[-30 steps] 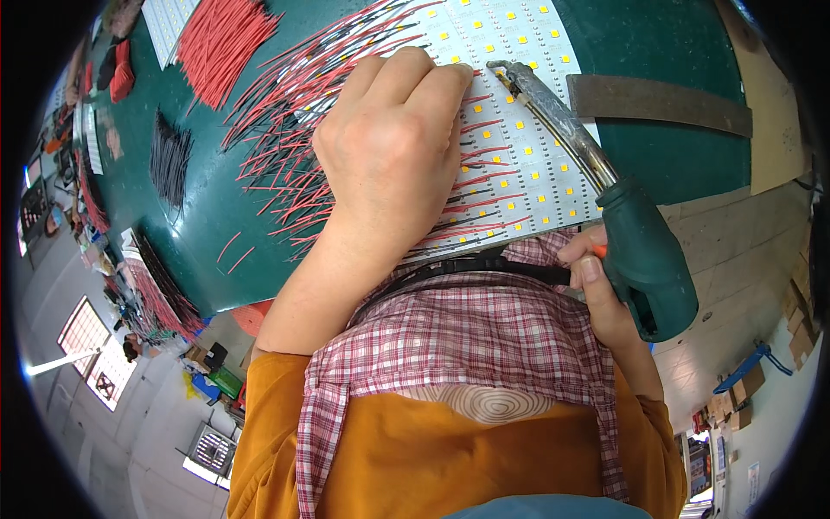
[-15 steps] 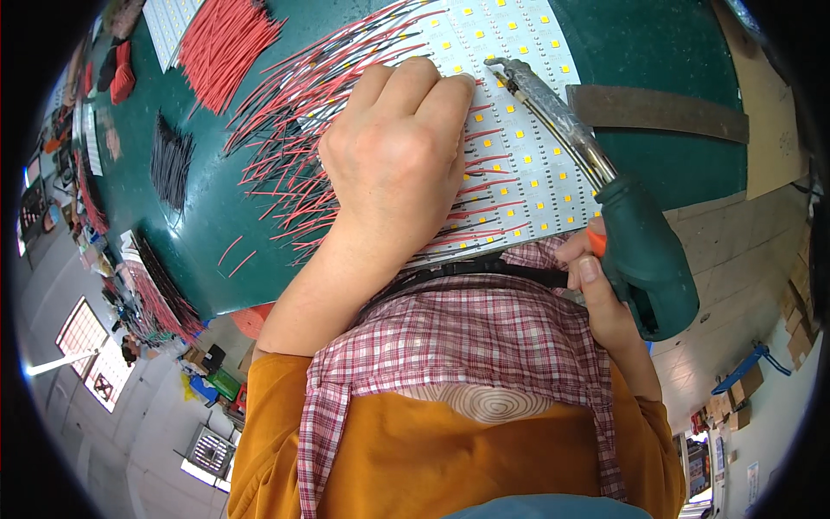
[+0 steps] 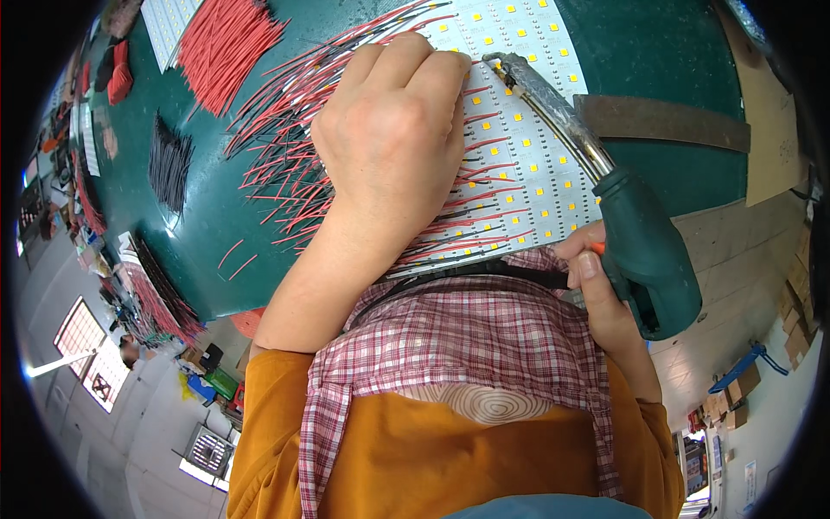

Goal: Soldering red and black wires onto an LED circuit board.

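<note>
Soldering iron (image 3: 654,246), 1, is gripped by right hand (image 3: 608,304); left hand (image 3: 389,130), fingers (image 3: 443,76) bunched, covers 1 LED panel (image 3: 527,138), hold hidden.

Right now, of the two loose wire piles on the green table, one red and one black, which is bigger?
The red wire pile, just right of the upper-left white board; it spreads clearly wider than the black wire pile below it.

Tiled floor (image 3: 718,246), gridded window (image 3: 79,333), bright tube light (image 3: 60,362)
</note>
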Demonstrator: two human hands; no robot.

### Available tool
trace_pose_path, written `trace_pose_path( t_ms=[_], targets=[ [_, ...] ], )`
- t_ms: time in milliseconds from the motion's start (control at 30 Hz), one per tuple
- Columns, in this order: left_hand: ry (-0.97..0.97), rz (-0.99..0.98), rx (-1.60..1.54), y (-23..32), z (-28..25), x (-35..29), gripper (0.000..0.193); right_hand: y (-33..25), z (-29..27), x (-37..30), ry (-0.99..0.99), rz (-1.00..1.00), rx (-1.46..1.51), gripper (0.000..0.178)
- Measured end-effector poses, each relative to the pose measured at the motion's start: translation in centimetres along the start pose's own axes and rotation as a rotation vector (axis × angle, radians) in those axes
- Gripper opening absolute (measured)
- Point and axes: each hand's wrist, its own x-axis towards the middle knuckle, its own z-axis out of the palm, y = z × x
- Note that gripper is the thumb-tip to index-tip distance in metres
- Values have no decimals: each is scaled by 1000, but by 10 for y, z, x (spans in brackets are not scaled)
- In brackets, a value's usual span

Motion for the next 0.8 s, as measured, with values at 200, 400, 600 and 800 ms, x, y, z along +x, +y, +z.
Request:
trace_pose_path(
  t_ms=[200,400,600,800],
  targets=[
    [0,8,19,0,1,0,14,4,-3,-1,-59,-94,-123,15],
    [-29,17,25,0,0,2,13,3,-6,-7,6,21,214,29],
    [-9,16,48,-3,1,3,14,-1,-3,-6,111,61,292,14],
    [-138,-6,46,1,-15,10,12,6,-2,-10,84,-3,241,28]
  ],
)
